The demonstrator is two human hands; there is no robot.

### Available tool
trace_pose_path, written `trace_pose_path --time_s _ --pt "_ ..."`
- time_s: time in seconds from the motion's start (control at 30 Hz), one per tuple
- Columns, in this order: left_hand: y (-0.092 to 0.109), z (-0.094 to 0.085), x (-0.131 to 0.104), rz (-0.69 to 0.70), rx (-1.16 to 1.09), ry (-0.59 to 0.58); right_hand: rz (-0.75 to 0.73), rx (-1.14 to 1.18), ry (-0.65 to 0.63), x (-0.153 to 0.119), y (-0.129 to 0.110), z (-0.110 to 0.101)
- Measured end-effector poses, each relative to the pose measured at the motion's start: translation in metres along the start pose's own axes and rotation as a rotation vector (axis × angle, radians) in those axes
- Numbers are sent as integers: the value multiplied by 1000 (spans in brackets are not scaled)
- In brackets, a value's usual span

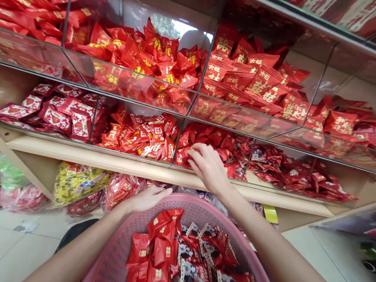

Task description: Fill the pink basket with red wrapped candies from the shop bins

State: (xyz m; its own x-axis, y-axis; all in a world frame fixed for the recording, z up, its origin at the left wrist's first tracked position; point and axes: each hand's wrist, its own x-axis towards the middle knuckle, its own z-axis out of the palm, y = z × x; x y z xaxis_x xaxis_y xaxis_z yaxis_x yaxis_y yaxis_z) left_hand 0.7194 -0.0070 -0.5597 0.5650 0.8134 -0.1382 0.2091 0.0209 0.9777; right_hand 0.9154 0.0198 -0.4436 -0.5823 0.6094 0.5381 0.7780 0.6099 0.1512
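At twelve o'clock, my right hand (208, 166) spreads over shelf candies (207, 150); left hand (147, 198) steadies pink basket (106, 259), fingers curled on its rim.

Lower bin row open at front: right hand (207, 164) reaches in over the low clear front pane (204, 173), resting on the heap of small red sweet packets (230, 158). Headroom capped by the slanted clear upper bin floor (239, 120). Upright clear dividers (178, 142) bar sideways travel between compartments. Pink perforated plastic basket (118, 252), rim held by left hand (147, 198), sits just below the pale wooden shelf edge (119, 164); narrow gap between.
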Motion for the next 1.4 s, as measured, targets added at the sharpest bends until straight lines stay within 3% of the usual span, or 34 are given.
trace_pose_path --time_s 0.1,0.23,0.5,0.7,0.8,0.87,1.03,1.2,1.4 --pt "0 -1 0 1 -9 -6 -97 -67 -20 3 2 8" --pt "0 -1 -1 -24 -27 -16 -73 -12 67 0 10 11" --pt "-3 0 -1 -24 -26 -20 158 361 302 -9 22 -9" --pt "1 -1 -2 -12 55 10 451 635 370 -34 7 -33" --pt "3 -2 -2 -16 62 17 598 812 281 -52 -7 -36" --pt "2 -2 -2 -41 51 30 655 967 137 -63 -17 -33" --pt "-1 -2 0 -40 77 10 755 1206 -188 -89 -33 -7" --pt "-2 -3 -1 -20 152 46 829 1290 -321 -102 -38 14" --pt "1 -3 -2 14 121 21 755 1344 -468 -105 -39 14"
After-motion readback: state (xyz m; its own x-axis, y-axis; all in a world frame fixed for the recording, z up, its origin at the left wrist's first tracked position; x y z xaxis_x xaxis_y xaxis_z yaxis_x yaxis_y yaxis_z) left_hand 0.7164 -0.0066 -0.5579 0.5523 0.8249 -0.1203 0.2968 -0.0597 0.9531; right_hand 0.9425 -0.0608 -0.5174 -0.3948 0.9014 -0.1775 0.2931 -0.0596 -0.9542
